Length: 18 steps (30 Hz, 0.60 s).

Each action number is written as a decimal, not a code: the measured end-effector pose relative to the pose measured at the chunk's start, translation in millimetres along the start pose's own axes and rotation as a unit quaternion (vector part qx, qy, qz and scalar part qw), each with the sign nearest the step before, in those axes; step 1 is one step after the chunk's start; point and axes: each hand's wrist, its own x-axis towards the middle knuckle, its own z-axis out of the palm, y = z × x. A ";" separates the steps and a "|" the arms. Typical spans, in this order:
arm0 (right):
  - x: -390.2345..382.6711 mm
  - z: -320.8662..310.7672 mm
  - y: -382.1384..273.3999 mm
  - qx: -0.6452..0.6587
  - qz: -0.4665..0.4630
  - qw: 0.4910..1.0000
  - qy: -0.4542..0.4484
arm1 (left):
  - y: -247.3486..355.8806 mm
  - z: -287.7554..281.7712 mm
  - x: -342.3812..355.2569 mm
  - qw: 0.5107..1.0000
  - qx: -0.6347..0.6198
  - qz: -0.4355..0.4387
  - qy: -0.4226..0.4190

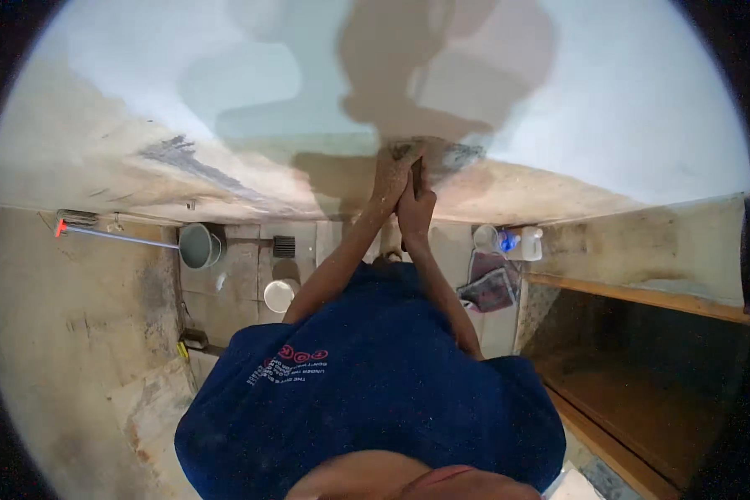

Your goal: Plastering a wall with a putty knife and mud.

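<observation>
My left hand [392, 175] is closed on a dark flat tool [417, 173] against the stained lower part of the wall [508, 185], at a dark patchy strip. My right hand [418, 208] grips the same tool just below, close beside the left one. The tool's exact shape is mostly hidden by my fingers. Both forearms reach up from my dark blue shirt, with some pale flecks on the left one.
At left are a blue-handled pole [121, 235], grey bucket [193, 250], dark grate [284, 247] and white tub [277, 295]. At right lie rags [490, 292] beside a blue bottle [508, 241] and white jug [532, 243]. A wooden-edged cabinet [625, 292] borders the right side.
</observation>
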 end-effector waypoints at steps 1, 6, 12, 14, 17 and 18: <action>4.9 4.4 -3.8 0.001 -0.002 1.000 -0.005 | -6.0 -6.0 1.1 0.998 -0.046 -0.026 -0.020; -2.5 0.4 -6.8 -0.019 0.036 0.999 -0.011 | -5.5 2.4 -6.5 0.997 0.018 0.047 0.060; -4.7 -2.8 -4.5 -0.018 -0.010 1.000 -0.017 | 2.4 -0.2 -16.2 1.000 0.005 -0.015 0.026; 6.1 -0.8 7.9 -0.028 0.003 0.999 -0.018 | 4.9 0.6 -10.7 0.997 -0.021 -0.068 0.024; 4.4 5.2 8.8 -0.084 -0.219 0.970 0.061 | -6.8 -8.5 -8.9 0.999 -0.007 -0.029 -0.027; -4.3 2.2 7.3 -0.075 -0.163 0.983 0.048 | -12.8 -12.9 -14.9 0.997 0.066 -0.046 -0.003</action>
